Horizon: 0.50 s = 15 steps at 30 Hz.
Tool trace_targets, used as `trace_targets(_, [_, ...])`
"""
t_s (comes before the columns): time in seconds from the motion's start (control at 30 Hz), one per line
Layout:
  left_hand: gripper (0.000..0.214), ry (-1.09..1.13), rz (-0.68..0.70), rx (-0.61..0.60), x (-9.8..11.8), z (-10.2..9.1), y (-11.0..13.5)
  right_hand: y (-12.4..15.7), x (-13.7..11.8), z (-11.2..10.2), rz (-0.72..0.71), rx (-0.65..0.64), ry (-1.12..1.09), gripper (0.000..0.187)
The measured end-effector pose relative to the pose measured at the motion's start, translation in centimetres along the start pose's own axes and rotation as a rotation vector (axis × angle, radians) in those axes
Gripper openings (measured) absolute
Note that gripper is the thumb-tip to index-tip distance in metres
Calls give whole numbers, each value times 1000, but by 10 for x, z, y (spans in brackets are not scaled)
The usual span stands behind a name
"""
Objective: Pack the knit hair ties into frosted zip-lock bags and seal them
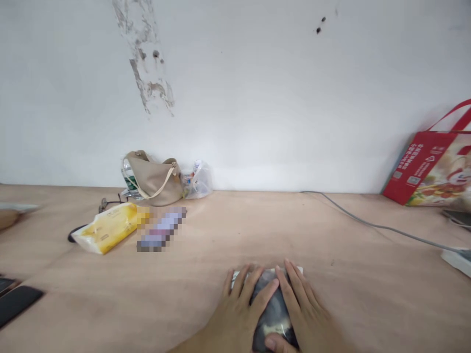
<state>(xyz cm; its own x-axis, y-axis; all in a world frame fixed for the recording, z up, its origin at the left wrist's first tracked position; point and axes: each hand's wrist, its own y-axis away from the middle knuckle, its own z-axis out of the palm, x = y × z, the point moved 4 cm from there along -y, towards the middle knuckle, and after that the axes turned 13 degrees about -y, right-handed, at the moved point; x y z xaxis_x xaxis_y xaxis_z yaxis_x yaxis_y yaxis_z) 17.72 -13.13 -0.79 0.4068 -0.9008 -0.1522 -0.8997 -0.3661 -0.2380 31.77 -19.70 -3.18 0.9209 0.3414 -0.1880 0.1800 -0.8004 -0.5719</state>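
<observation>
My left hand (239,309) and my right hand (305,311) rest at the bottom middle of the view on a dark grey, glossy wrapped packet (274,306). Both hands press on it from either side, fingers spread over its top. A right thumb shows at its lower end. A white edge of the packet or its wrapping (290,269) sticks out past my fingertips. What the packet holds is hidden.
A wooden table (235,245) runs up to a white wall. On it are a yellow wipes pack (108,228), a blurred item (162,229), a beige bag (152,180), a plastic bag (196,180), a red gift bag (430,166), a grey cable (382,227) and a black phone (16,305).
</observation>
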Motion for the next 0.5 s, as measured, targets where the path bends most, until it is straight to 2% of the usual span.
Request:
trace_targets(0.1, [96, 37, -9, -32, -1, -6, -1, 3, 5, -2, 17, -32, -52, 102])
trace_targets(0.23, [95, 97, -12, -71, 1, -15, -5, 4, 13, -16, 55, -106, -167, 70])
trace_targets(0.3, [96, 138, -22, -123, 0, -22, -7, 5, 19, -29, 103, -65, -196, 56])
trace_targets(0.4, [93, 194, -35, -226, -7, -36, -8, 13, 30, -50, 188, 62, -196, 45])
trace_targets(0.5, [91, 206, -39, -288, -16, -47, -7, 25, 37, -61, 217, 69, -247, 38])
